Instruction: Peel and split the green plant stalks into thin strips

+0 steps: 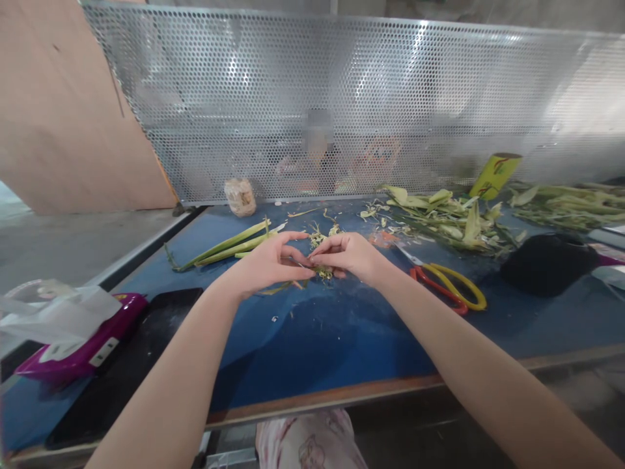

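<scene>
My left hand (pixel 273 262) and my right hand (pixel 349 256) meet over the middle of the blue table. The right thumb and fingers are pinched together at a small tuft of shredded yellow-green plant strips (pixel 324 274). Left fingers curl toward the same spot, the index finger raised apart; their fingertips meet the right ones, and what they pinch is hidden. Behind the hands lie more pale shreds (pixel 317 236). Long green stalks (pixel 227 249) rest left of my left hand. Scissors (pixel 446 284) with one red and one yellow handle loop lie right of my right hand.
A heap of green husks and leaves (pixel 454 221) lies at the right, by a yellow-green tube (pixel 495 176). A black object (pixel 547 264) is nearer. At left are a black tray (pixel 131 365) and a purple box (pixel 92 339). A perforated metal screen (pixel 273 85) stands behind.
</scene>
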A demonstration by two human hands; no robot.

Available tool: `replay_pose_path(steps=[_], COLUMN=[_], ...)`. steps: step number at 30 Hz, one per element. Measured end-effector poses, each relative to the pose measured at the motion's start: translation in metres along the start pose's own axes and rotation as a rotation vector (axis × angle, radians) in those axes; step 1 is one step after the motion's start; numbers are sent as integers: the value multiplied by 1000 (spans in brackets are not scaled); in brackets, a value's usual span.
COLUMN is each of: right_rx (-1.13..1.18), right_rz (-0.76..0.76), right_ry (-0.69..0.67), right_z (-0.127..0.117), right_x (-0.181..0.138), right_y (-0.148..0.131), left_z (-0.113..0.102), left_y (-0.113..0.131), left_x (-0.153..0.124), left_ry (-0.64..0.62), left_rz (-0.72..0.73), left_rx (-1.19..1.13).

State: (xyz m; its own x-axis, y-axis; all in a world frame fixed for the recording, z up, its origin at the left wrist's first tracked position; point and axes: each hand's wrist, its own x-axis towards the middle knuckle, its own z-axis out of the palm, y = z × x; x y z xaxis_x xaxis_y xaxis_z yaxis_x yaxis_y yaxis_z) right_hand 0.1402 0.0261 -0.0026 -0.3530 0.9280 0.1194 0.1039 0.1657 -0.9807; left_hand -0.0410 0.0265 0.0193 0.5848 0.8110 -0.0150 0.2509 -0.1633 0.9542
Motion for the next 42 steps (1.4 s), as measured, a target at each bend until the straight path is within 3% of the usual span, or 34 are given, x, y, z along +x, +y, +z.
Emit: replay_pose_path(steps=[6,13,26,42], right_rx=[-211,-332,-237,-745], right_rz=[-122,-248,-141,-496], right_ry=[71,51,-2,9], right_z=[4,2,0,-9], right_x=[-4,-3,-5,-2], right_y=[-6,-6,-13,-4], left_z=[1,2,-1,-3], left_y=[0,4,1,-2], left_x=[0,-1,1,3], left_ry=[-31,17,31,37], left_rz=[-35,-68,-94,-81], left_rx=[-46,-25,-1,-22])
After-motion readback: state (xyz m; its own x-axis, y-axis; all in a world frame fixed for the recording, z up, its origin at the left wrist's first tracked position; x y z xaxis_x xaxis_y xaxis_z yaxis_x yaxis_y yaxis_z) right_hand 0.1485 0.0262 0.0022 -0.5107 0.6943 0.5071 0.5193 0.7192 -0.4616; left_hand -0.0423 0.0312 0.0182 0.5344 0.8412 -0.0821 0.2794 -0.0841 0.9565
